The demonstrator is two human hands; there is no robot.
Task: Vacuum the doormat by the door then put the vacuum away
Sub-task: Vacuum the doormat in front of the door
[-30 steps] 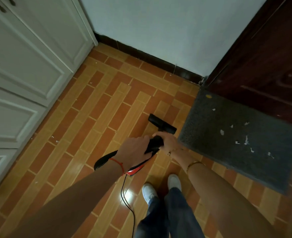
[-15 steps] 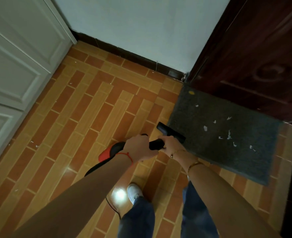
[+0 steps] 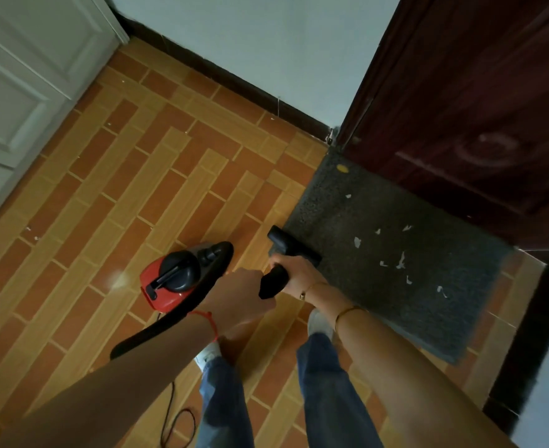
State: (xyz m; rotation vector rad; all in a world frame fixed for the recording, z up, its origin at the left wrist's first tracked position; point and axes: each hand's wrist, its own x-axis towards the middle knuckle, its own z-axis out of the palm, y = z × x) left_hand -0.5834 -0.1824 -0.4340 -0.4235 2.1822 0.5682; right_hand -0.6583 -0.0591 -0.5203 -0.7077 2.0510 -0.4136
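Head view: both hands grip the black vacuum tube. Right hand (image 3: 294, 273) wraps it just behind the nozzle (image 3: 291, 245), which sits at the doormat's (image 3: 396, 253) left edge. Left hand (image 3: 239, 299) closes on the tube's rear end. Red vacuum (image 3: 173, 279) sits on the floor (image 3: 121, 189), left of the doormat. White scraps (image 3: 399, 261) dot the doormat beside the door (image 3: 477, 108).

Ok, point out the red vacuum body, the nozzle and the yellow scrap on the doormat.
red vacuum body (image 3: 165, 286): head view, on its red shell beside the black top cap.
nozzle (image 3: 291, 245): head view, on the black head at the mat's near edge.
yellow scrap (image 3: 342, 168): head view, its middle, near the mat's far corner.
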